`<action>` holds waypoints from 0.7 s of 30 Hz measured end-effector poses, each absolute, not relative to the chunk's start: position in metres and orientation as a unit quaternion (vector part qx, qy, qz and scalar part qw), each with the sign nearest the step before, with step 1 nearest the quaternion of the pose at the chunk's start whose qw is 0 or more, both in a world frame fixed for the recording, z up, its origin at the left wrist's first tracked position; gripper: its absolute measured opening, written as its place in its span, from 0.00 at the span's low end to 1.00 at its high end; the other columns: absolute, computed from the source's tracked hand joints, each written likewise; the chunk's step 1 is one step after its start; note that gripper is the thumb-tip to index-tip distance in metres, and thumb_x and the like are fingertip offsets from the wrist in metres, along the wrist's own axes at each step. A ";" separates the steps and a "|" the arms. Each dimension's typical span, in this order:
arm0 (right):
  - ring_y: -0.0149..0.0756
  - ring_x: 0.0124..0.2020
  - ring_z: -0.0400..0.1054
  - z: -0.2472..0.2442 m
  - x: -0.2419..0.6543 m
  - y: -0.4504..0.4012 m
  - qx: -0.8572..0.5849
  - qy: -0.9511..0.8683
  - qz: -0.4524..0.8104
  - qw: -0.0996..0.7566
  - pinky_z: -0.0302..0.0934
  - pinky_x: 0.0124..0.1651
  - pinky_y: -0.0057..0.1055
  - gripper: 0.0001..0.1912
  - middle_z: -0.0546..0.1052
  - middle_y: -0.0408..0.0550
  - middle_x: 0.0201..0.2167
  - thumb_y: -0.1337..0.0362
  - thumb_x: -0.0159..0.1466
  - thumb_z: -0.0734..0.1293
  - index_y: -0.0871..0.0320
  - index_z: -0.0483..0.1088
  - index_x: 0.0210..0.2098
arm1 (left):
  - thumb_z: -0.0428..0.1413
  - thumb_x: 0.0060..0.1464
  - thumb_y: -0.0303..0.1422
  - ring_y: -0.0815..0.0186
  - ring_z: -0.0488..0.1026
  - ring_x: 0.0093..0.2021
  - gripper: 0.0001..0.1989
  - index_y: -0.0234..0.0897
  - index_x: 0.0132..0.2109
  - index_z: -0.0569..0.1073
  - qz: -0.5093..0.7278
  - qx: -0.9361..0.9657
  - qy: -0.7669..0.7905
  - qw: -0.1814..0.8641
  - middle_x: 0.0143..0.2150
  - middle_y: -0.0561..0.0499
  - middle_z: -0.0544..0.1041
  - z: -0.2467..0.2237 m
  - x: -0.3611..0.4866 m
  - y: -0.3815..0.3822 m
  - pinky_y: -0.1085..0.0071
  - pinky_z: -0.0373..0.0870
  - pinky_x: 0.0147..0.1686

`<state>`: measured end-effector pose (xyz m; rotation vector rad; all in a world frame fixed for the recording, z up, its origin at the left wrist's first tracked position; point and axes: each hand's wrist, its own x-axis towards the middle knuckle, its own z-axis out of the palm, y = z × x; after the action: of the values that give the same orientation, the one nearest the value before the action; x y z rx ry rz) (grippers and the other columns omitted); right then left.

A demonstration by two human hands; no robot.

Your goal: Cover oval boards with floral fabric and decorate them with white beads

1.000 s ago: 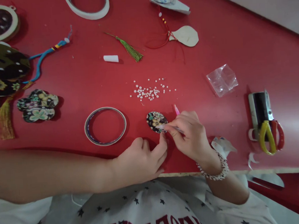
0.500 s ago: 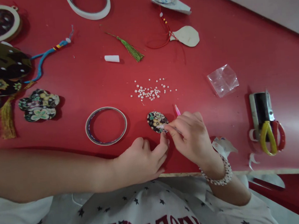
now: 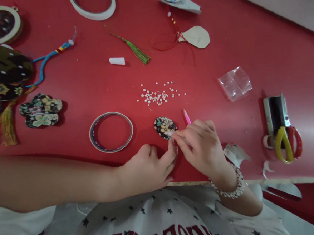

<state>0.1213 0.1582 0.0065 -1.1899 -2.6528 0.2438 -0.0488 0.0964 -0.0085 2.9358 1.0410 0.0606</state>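
An oval piece with a dark floral pattern (image 3: pixel 165 127) lies on the red table in front of me. My left hand (image 3: pixel 151 168) rests at the table edge with its fingers curled, the forefinger's tip holding the oval's lower edge. My right hand (image 3: pixel 202 148), wearing a bead bracelet, pinches a thin pale stick (image 3: pixel 186 141); its whitish tip is over the oval's lower right part, and its exact kind cannot be made out. Beside the right knuckles lies a pink pen (image 3: pixel 187 116), its rear end hidden. Small white pearl beads (image 3: pixel 155 97) are scattered beyond the oval.
Tape rolls (image 3: pixel 91 141) lie to the left and at the back. A flower-shaped piece (image 3: pixel 40 110), a green tassel (image 3: pixel 137 51) and a white cap (image 3: pixel 117 61) lie farther off. On the right are a plastic bag (image 3: pixel 235 84) and scissors (image 3: pixel 284 146).
My right hand has shifted slightly right and down, and more of the pink pen shows. The stick's tip stays over the oval's lower right part. My left hand has stayed put.
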 end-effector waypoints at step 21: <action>0.39 0.28 0.52 0.046 0.097 0.158 -0.253 -0.967 -0.031 -0.018 0.45 0.32 0.36 0.14 0.65 0.48 0.20 0.77 0.60 0.57 0.58 0.65 0.22 | 0.41 0.60 0.42 0.68 0.64 0.20 0.21 0.31 0.45 0.72 0.100 0.938 0.331 -0.017 0.37 0.42 0.74 -0.016 -0.051 0.097 0.67 0.49 0.20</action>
<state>0.0966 0.1584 0.0458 -0.8036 -3.0732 -0.0988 -0.0515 0.0967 -0.0156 2.9801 1.0523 0.3168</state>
